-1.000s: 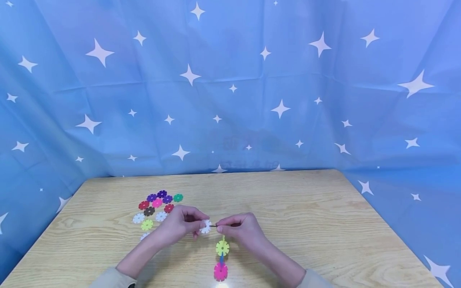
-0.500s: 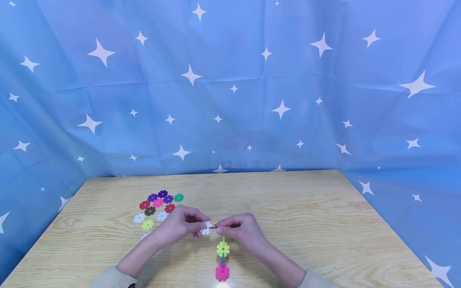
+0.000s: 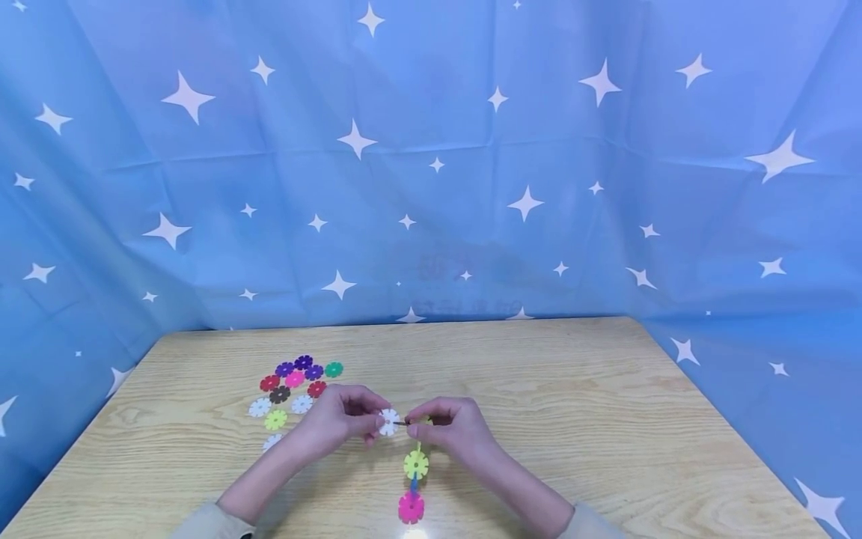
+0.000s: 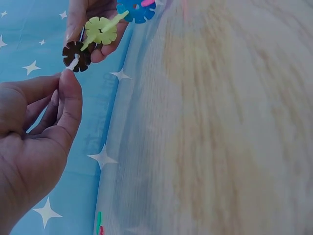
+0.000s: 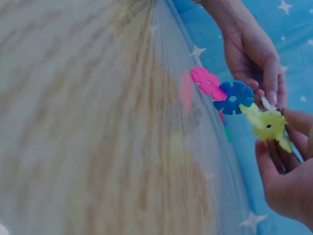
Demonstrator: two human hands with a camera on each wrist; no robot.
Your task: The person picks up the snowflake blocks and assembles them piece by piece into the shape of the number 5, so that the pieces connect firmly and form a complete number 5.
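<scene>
My left hand (image 3: 337, 423) pinches a white notched snowflake disc (image 3: 389, 422) between thumb and fingertips. Facing it, my right hand (image 3: 458, 430) grips the upper end of a chain of such discs. A brown disc (image 4: 72, 50), seen edge-on in the head view, meets the white one, their slotted edges overlapping in the left wrist view. Below the right fingers hang a yellow disc (image 3: 416, 465), a blue disc (image 5: 233, 98) and a pink disc (image 3: 411, 507). Another yellow disc, edge-on, links into the upper part. The right fingers partly hide that upper end.
Loose notched discs lie on the wooden table (image 3: 572, 389) left of the hands: purple (image 3: 304, 362), green (image 3: 334, 370), red (image 3: 269, 383), pink, brown, yellow (image 3: 275, 419) and white (image 3: 260, 407). A blue star-patterned curtain (image 3: 431, 187) hangs behind and beside the table.
The white disc has shifted slightly at the left fingertips, and the right fingers have moved a little, showing some yellow above them. Both hands otherwise stay in place with their discs.
</scene>
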